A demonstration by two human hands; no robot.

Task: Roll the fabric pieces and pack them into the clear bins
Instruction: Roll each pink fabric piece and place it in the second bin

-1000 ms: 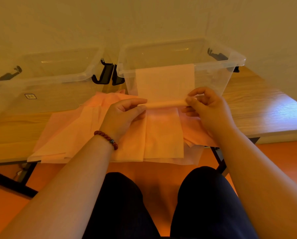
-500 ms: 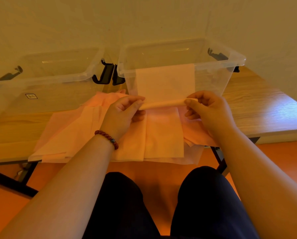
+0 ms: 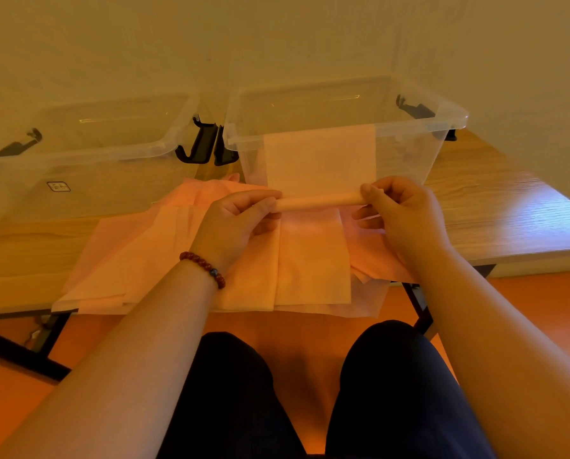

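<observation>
While the left hand (image 3: 240,220) and right hand (image 3: 399,210) each pinch one end of a half-wound fabric roll (image 3: 320,202), held above the tabletop (image 3: 495,207), I log the step: rolling, mid-piece. Loose tail (image 3: 320,160): draped over the near rim of the right bin (image 3: 449,122). Next move, I judge: wind evenly, drawing the tail clear. Unrolled pieces (image 3: 310,260): stacked beneath the hands. Left bin (image 3: 118,154): alongside. Plain wall (image 3: 277,44), orange floor (image 3: 541,293).

The person wears a bracelet (image 3: 204,265) of round dark-red beads, one bead darker and bluish, at the wrist of the left hand (image 3: 234,223), dark navy trousers (image 3: 230,392) over both thighs, and bare forearms (image 3: 144,342).
</observation>
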